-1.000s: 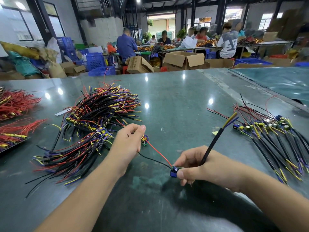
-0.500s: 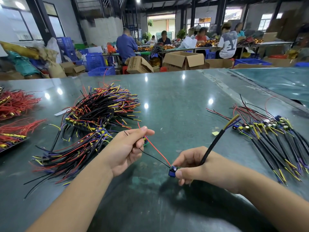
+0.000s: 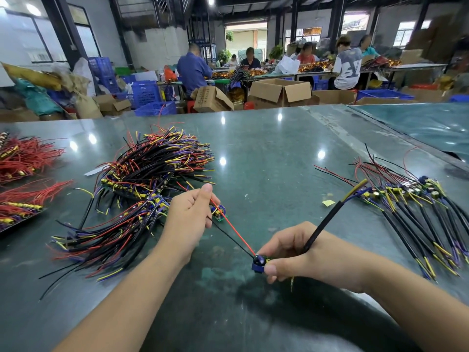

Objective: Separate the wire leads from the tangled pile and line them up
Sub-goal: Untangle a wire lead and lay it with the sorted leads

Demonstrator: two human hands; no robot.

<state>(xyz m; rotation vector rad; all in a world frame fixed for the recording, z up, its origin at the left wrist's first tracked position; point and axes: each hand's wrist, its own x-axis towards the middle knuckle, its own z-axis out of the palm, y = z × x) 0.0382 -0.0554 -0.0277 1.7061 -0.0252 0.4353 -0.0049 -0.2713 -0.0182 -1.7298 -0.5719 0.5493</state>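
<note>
Lead point(image 3: 234, 231), red and black strands ending in a small blue component, stretches between left hand point(image 3: 187, 219), pinching the strands, and right hand point(image 3: 299, 257), pinching the component.

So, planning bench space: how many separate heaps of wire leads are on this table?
4: the big tangled pile ahead of the left hand, the lined-up row at right, and two red bundles at the left edge. More may lie out of frame.
</note>
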